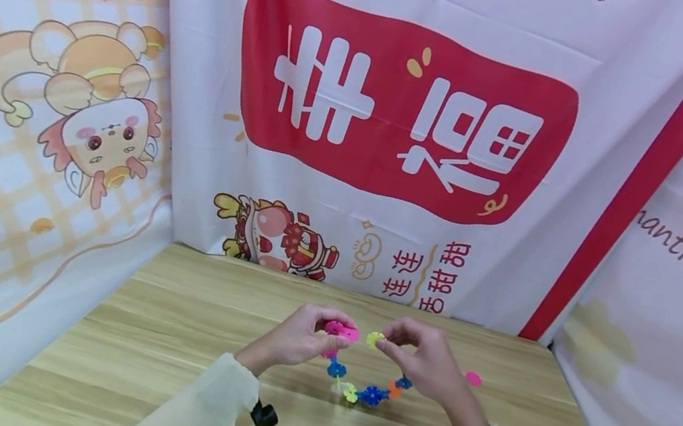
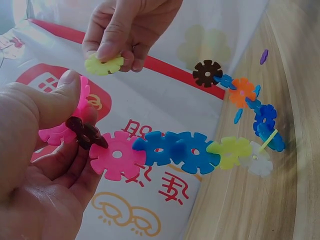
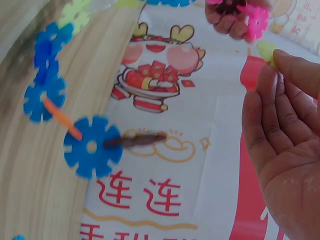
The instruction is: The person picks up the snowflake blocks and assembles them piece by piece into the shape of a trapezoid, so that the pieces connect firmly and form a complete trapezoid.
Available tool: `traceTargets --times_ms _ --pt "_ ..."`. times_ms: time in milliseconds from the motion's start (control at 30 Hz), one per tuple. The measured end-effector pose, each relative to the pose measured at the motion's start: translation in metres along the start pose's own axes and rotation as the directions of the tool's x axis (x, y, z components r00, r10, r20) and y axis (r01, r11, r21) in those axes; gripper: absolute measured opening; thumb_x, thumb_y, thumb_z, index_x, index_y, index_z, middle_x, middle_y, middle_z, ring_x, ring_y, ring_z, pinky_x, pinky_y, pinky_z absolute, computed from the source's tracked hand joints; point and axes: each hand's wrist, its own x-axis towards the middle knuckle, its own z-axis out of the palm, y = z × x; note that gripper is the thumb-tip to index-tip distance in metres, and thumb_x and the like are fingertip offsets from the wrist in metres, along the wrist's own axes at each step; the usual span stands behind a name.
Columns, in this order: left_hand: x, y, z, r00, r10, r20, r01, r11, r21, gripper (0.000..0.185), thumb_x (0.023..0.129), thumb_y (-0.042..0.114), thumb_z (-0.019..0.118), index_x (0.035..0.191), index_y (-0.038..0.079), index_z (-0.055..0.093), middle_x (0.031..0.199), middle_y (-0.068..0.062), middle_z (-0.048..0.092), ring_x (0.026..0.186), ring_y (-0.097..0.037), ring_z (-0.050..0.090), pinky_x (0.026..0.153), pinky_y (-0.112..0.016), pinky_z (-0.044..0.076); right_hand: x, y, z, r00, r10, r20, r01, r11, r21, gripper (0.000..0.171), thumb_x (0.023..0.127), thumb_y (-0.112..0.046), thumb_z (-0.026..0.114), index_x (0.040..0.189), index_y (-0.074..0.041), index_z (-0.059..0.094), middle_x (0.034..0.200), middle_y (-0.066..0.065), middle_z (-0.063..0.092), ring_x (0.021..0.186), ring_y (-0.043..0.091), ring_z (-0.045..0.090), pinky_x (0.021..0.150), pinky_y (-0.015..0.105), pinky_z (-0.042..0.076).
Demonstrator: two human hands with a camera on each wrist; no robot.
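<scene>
My left hand [image 1: 310, 336] pinches the pink end of a chain of interlocking snowflake discs [image 1: 373, 396]. In the left wrist view the chain runs from the held pink piece through a small brown disc [image 2: 87, 134] and a pink disc [image 2: 118, 155] to blue, yellow, clear and orange ones. It curves down and round to a brown disc [image 2: 207, 73] at the free far end. My right hand [image 1: 425, 359] pinches a single yellow snowflake disc [image 2: 104, 64] between thumb and fingers, apart from the chain and facing the left hand's pink piece.
On the wooden table [image 1: 191, 339], a loose pink disc [image 1: 473, 379] lies beyond the right wrist. A purple disc [image 2: 264, 56] and a small blue one [image 2: 238, 116] also lie there. Printed cloth [image 1: 376, 249] hangs behind the table and at both sides.
</scene>
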Motion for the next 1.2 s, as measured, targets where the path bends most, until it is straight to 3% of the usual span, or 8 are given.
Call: traceTargets --times_ms 233,367,733,967,1067,1200 --pt "0.000 0.001 0.000 1.000 -0.002 -0.005 0.002 1.000 -0.005 0.025 0.091 0.036 0.065 0.114 0.025 0.067 0.101 0.004 0.068 0.086 -0.015 0.065 0.074 -0.028 0.057 -0.001 -0.031 0.003 0.999 -0.029 -0.017 0.029 0.999 0.020 0.007 0.085 -0.011 0.073 0.089 -0.013 0.067 0.083 0.001 0.069 0.076 0.013 0.065 0.075 0.022 0.057" --pt "-0.001 0.001 0.002 1.000 -0.010 -0.015 0.010 1.000 -0.022 0.023 0.091 0.033 0.066 0.113 0.025 0.067 0.098 0.003 0.069 0.083 -0.016 0.065 0.071 -0.029 0.057 0.000 -0.035 0.008 0.998 -0.050 -0.029 0.051 0.998 0.036 0.008 0.084 -0.010 0.074 0.088 -0.011 0.067 0.082 0.002 0.069 0.074 0.013 0.065 0.073 0.022 0.057" --pt "-0.001 0.008 0.004 0.997 -0.069 -0.035 0.067 0.997 -0.044 0.024 0.090 0.032 0.068 0.113 0.025 0.069 0.096 0.003 0.070 0.081 -0.016 0.064 0.068 -0.028 0.056 0.003 -0.003 0.029 0.993 -0.024 -0.116 0.040 0.990 0.138 0.008 0.084 -0.022 0.075 0.088 -0.021 0.068 0.083 -0.004 0.069 0.075 0.010 0.067 0.073 0.024 0.059" --pt "0.005 0.012 0.003 0.995 -0.101 0.000 0.101 0.994 -0.048 0.029 0.088 0.046 0.067 0.114 0.032 0.067 0.106 0.005 0.068 0.090 -0.017 0.065 0.075 -0.031 0.057 0.008 -0.003 0.013 0.998 -0.054 -0.028 0.055 0.996 0.066 0.005 0.087 -0.021 0.072 0.091 -0.020 0.070 0.083 -0.004 0.071 0.071 0.007 0.066 0.063 0.025 0.058" --pt "0.010 0.015 0.005 0.994 -0.108 -0.021 0.107 0.993 -0.044 0.027 0.090 0.046 0.065 0.113 0.033 0.067 0.106 0.005 0.068 0.089 -0.017 0.066 0.071 -0.031 0.058 0.013 -0.007 0.002 0.994 -0.095 0.044 0.093 0.995 0.041 0.007 0.090 -0.020 0.068 0.095 -0.017 0.071 0.087 -0.004 0.072 0.074 0.005 0.067 0.065 0.026 0.059" --pt "0.017 0.021 0.007 0.995 -0.070 -0.066 0.071 0.997 0.008 0.022 0.091 0.043 0.065 0.108 0.030 0.068 0.106 0.006 0.066 0.088 -0.014 0.065 0.070 -0.028 0.058 0.020 -0.015 -0.011 0.985 -0.120 0.124 0.120 0.993 0.010 0.010 0.091 -0.018 0.068 0.099 -0.017 0.072 0.091 -0.004 0.073 0.077 0.008 0.068 0.070 0.024 0.059"
